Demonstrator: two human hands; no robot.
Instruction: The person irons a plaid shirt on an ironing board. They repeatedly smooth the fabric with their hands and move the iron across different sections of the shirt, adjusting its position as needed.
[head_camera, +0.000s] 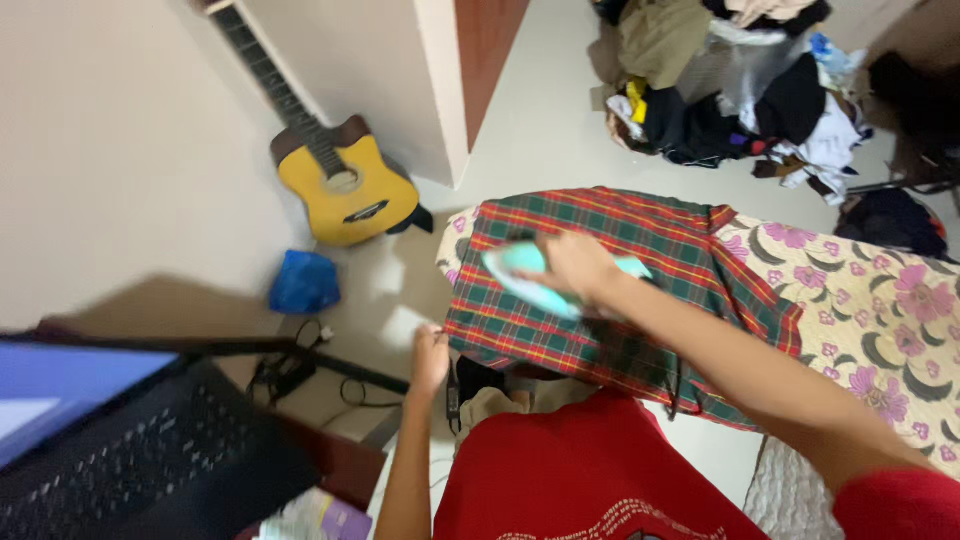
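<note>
Plaid garment (610, 290): woven cloth, matt, green-red check. Iron (540, 275): smooth teal plastic, slight sheen. Board cover (870, 300): floral printed cloth, matt. Guitar (345, 190): glossy lacquered wood, yellow. Floor (540, 130): smooth, faintly shiny. Bag (303, 282): blue, crinkled plastic.

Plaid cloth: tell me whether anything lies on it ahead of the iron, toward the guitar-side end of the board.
Nothing visible does. The right hand holds the teal iron on the plaid cloth; the stretch toward that end shows only bare plaid. The left hand grips the near left edge, off to the side.
</note>
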